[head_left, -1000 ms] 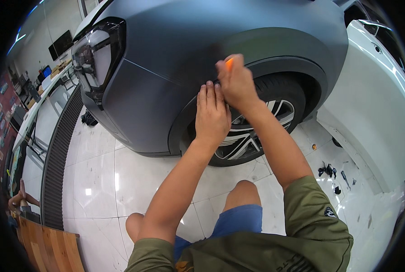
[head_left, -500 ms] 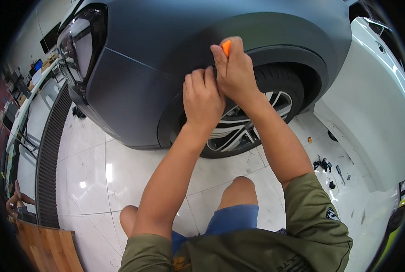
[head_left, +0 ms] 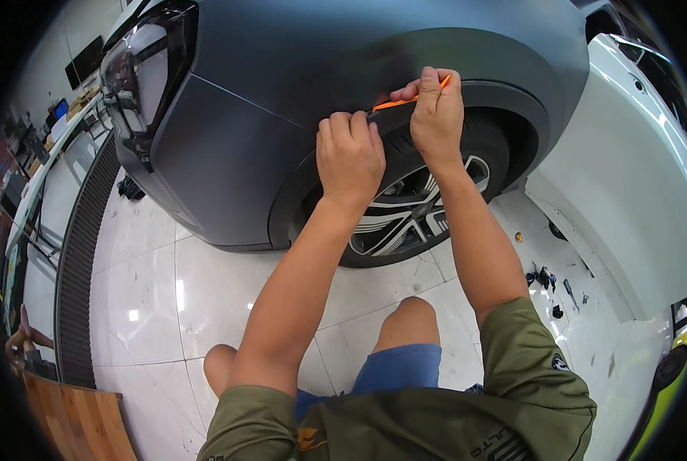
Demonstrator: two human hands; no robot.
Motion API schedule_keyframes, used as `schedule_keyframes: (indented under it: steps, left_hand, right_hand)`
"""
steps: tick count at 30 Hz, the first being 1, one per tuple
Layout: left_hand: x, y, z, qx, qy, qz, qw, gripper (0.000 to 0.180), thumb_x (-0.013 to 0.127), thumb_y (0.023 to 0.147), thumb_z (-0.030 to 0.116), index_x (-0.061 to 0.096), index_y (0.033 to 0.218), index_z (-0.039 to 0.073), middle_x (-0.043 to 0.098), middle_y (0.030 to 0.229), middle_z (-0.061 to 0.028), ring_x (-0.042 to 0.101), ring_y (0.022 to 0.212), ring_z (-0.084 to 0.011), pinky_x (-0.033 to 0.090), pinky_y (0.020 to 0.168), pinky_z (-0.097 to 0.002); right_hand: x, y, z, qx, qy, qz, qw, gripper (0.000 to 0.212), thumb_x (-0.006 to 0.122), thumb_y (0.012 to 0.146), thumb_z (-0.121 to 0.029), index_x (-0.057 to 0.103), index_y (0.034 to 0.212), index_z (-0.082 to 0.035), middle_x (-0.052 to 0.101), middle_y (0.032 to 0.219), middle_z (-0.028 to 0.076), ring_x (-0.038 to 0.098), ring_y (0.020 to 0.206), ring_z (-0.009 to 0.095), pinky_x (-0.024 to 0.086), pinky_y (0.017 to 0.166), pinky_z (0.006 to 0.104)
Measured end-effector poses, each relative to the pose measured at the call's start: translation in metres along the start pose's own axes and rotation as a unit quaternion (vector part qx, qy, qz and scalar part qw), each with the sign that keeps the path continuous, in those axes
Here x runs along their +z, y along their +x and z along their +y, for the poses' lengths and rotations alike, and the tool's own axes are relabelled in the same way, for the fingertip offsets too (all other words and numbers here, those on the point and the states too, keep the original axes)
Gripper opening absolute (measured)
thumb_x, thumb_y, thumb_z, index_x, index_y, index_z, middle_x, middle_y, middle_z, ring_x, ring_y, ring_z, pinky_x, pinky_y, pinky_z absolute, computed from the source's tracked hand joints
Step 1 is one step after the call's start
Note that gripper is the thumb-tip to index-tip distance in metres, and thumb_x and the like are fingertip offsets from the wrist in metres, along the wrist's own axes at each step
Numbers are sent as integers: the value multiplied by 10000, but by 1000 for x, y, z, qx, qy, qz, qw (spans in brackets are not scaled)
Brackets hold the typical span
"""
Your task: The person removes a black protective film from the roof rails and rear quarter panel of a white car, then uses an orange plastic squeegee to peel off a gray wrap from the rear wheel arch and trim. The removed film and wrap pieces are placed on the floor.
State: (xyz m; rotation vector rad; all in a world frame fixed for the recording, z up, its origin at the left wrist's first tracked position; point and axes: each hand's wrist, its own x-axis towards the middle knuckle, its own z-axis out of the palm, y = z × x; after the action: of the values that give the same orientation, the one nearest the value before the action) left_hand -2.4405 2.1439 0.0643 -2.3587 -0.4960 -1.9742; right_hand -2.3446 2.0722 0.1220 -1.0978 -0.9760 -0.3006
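A matte grey-blue car (head_left: 236, 161) fills the top of the view, its front wheel (head_left: 416, 211) just beyond my hands. My left hand (head_left: 351, 157) has its fingers closed over the dark wheel arch trim (head_left: 505, 94) at the upper front of the arch. To its right, my right hand (head_left: 439, 115) grips a thin orange pry tool (head_left: 397, 103). The tool slants down to the left, and its tip meets the trim's upper edge close to my left fingertips. My left thumb and the underside of the trim are hidden.
A white car door or body panel (head_left: 601, 184) stands at the right. Small dark parts (head_left: 543, 276) and a screwdriver-like tool (head_left: 570, 293) lie on the tiled floor (head_left: 143, 307). Left are a ribbed dark panel (head_left: 78, 276) and a wooden board (head_left: 82, 415); another person's hand (head_left: 26, 334) shows there.
My right hand has moved right, away from my left hand, and the orange tool has swung from pointing up to lying along the arch edge. My left hand stays nearly in place.
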Motion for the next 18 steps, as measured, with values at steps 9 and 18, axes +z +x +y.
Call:
schedule_keyframes:
  steps: [9,18]
  left_hand:
    - [5,-9,-4,-4,-6,-3,1000,207,662,771,93,586,936,-5,540,870,-145,518,817,-333,443,722,-421]
    - [-1,-5,-16,13,-23,-25,999,159,671,697,96,553,789,42,522,792,-130,509,753,-319,432,678,-415]
  right_hand:
    - [14,-8,-3,-87,-123,-210,966,261,550,950,-203,387,1019,-11,613,715,205,622,675,406,492,584,433]
    - [44,-16,-14,-90,-268,-189,940,301,505,961,-218,330,1007,23,598,720,305,588,704,502,466,611,535]
